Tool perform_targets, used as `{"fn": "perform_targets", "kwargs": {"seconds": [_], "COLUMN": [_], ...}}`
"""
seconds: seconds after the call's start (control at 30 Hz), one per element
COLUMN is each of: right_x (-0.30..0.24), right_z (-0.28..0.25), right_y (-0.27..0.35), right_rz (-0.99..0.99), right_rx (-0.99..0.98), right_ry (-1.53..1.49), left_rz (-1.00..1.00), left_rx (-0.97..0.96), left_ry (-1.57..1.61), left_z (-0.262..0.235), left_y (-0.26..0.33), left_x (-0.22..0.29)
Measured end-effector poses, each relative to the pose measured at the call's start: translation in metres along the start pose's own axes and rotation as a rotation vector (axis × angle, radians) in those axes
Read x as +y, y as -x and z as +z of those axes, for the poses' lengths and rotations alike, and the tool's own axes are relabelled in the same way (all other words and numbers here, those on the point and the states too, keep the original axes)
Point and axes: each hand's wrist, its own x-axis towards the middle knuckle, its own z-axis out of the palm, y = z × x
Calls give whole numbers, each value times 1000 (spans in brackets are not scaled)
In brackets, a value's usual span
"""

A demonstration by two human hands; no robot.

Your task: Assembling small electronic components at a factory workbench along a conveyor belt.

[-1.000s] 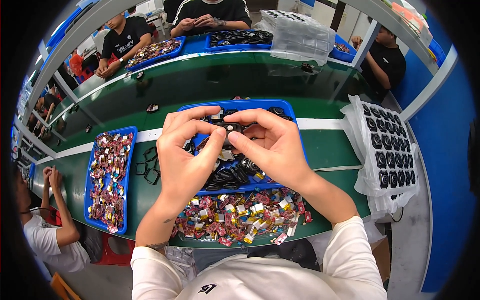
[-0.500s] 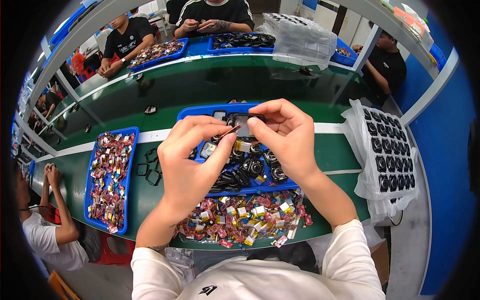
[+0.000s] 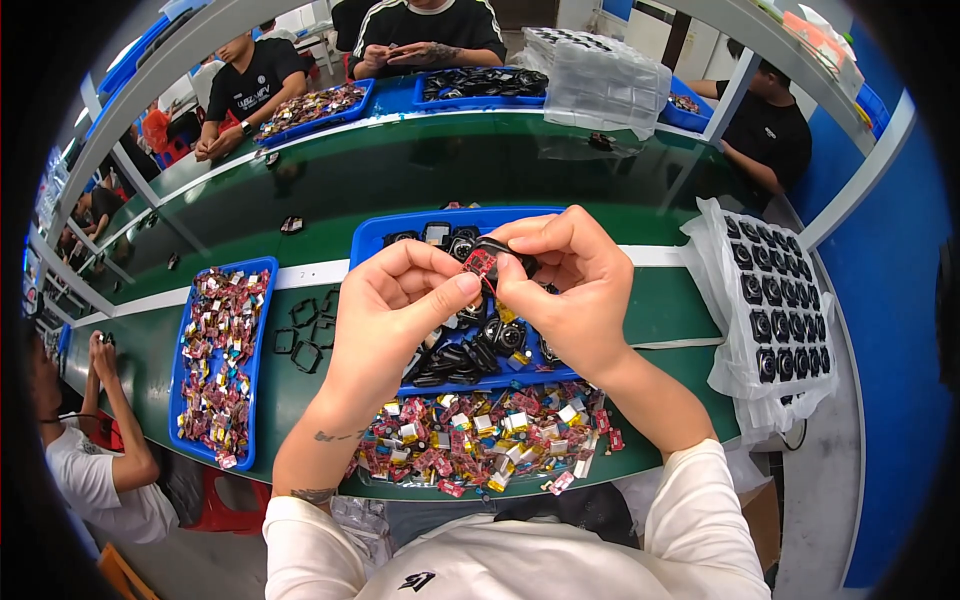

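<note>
In front of my chest, above the middle blue tray (image 3: 367, 240), my hands meet over one small device. My right hand (image 3: 575, 280) is closed round a black watch case (image 3: 490, 246), thumb below and fingers on top. A small red circuit board (image 3: 481, 263) lies against the case's left side. My left hand (image 3: 390, 310) pinches the board's edge between thumb and forefinger. Beneath them, the tray holds several black watch cases (image 3: 478, 352), partly covered by my hands.
A heap of red boards with silver-and-yellow batteries (image 3: 480, 440) lies nearest me. Left stand a blue tray of boards (image 3: 215, 365) and loose black frames (image 3: 305, 335). White packing trays with watch cases (image 3: 780, 300) are stacked right. Co-workers sit across the green conveyor (image 3: 400, 165) and at left.
The case in my right hand has turned, its grey inside no longer showing. The red board now lies flat against it, its face visible. My left hand has shifted slightly right.
</note>
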Motion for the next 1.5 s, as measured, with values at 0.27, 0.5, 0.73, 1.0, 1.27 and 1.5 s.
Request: {"fn": "perform_targets", "kwargs": {"seconds": [0.27, 0.5, 0.73, 1.0, 1.27, 1.5], "right_x": [-3, 10, 142, 192, 197, 200], "right_z": [1, -17, -152, -206, -210, -211], "right_y": [-2, -23, -65, -32, -34, -33], "right_rz": [-3, 274, 276, 409, 452, 422], "right_rx": [-66, -181, 263, 541, 552, 507], "right_ry": [24, -124, 224, 747, 1010, 1067], "left_rz": [69, 62, 160, 14, -14, -22], "left_rx": [29, -26, 602, 522, 500, 495], "left_ry": [10, -190, -880, -1189, -1220, -1174], "left_z": [-1, -23, -160, -199, -200, -200], "left_y": [-5, -29, -97, -94, -92, -89], "left_x": [0, -18, -79, -124, -121, -116]}}
